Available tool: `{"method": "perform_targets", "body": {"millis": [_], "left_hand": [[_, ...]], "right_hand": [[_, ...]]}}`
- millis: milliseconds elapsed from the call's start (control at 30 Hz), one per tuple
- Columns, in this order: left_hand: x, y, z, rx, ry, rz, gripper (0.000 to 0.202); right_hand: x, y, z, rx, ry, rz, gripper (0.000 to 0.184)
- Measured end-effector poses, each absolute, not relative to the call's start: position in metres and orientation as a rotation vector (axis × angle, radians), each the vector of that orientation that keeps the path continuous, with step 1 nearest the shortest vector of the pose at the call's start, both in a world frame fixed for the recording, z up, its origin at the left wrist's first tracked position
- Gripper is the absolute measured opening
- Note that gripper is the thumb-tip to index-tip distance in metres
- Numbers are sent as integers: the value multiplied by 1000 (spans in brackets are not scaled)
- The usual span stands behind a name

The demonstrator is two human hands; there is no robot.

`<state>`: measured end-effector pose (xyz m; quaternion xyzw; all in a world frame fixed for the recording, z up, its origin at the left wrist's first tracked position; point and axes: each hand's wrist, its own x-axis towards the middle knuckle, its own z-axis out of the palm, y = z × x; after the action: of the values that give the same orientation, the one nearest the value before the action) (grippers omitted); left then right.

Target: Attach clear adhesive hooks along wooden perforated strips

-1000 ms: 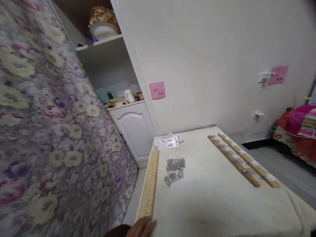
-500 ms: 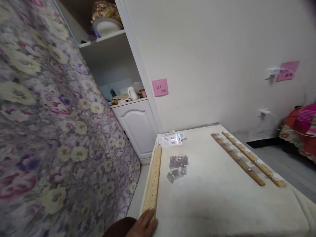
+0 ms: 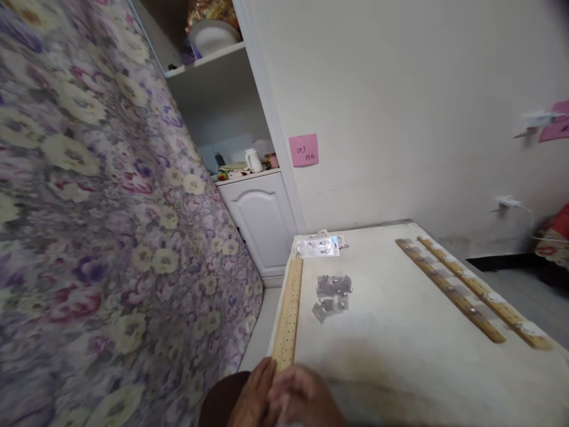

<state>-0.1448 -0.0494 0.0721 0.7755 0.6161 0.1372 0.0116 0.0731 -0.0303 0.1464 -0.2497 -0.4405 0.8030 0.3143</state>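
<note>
My left hand (image 3: 252,392) is at the near end of the pale wooden strips with rows of small holes (image 3: 288,314), along the table's left edge. Its fingers close round that end. My right hand (image 3: 306,396) has come in beside it, fingers curled and smeared by motion; whether it holds anything is unclear. Just right of the strips lies a loose group of small translucent grey squares with tiny shiny bits (image 3: 332,293). Beyond the strips' far end are clear plastic packets (image 3: 316,247) with small items inside.
Two brown wooden strips (image 3: 448,287) carrying small clear pieces lie along the right side of the cream-covered table (image 3: 377,320). A floral curtain (image 3: 133,237) hangs close on the left. Behind are a white cabinet (image 3: 260,225) and a wall with a pink note (image 3: 304,150).
My right hand has entered from below, next to my left hand. The left hand stays at the strips' near end. The view has turned slightly left.
</note>
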Motion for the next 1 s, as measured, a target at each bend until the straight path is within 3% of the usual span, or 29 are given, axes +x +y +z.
{"method": "perform_targets", "body": {"millis": [100, 267, 533, 767, 1000], "left_hand": [[-138, -53, 70, 2364, 2023, 464, 55], [-118, -50, 79, 2338, 2060, 507, 50], [-113, -40, 77, 2562, 2023, 506, 39], [-100, -39, 102, 2807, 1856, 283, 32], [-91, -40, 111, 2839, 1775, 365, 34]], "right_hand": [[87, 3, 121, -906, -922, 1909, 36], [93, 7, 95, -888, -707, 2047, 56], [79, 4, 76, -910, -699, 2112, 48], [79, 7, 80, -958, -655, 2138, 46], [78, 10, 90, -875, -616, 2132, 61]]}}
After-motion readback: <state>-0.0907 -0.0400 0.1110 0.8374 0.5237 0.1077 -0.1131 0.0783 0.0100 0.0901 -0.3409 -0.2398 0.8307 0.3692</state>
